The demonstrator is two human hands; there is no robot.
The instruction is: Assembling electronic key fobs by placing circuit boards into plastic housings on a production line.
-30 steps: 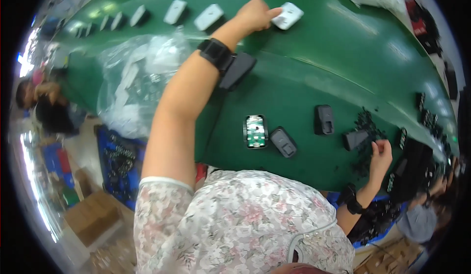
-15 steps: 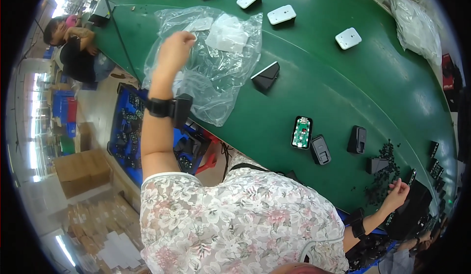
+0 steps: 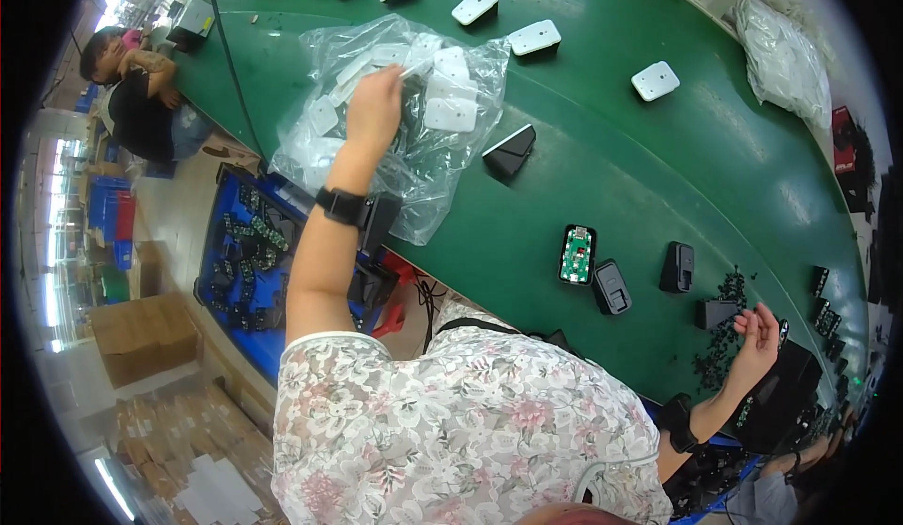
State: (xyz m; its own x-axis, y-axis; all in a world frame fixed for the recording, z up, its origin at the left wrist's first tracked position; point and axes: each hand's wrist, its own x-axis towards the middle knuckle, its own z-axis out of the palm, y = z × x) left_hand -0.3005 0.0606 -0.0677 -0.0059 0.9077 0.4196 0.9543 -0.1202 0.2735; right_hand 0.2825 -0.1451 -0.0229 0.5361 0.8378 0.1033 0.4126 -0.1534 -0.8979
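My left hand (image 3: 374, 116) reaches over a clear plastic bag (image 3: 428, 191) and pinches the edge of a white plastic cover (image 3: 420, 55). Inside the bag lie several more flat white covers (image 3: 451, 114). Far to the right, my right hand (image 3: 755, 344) is raised beside a heap of small black parts (image 3: 720, 351). Its fingers are curled together, and whatever they hold is too small to tell. A black housing with a green circuit board (image 3: 577, 254) lies face up on the table, next to a black case (image 3: 611, 287).
On the green table (image 3: 602, 167) stand another black case (image 3: 678, 267), a black housing with a white lid (image 3: 510, 151) and a row of white-topped units (image 3: 534, 38). A blue tray (image 3: 254, 332) of circuit boards is at left. Another person (image 3: 141, 92) sits at far left.
My left hand has moved right and slightly down over the bag, and the white covers in it now show more clearly. My right hand has risen a little, with its fingers turned upward.
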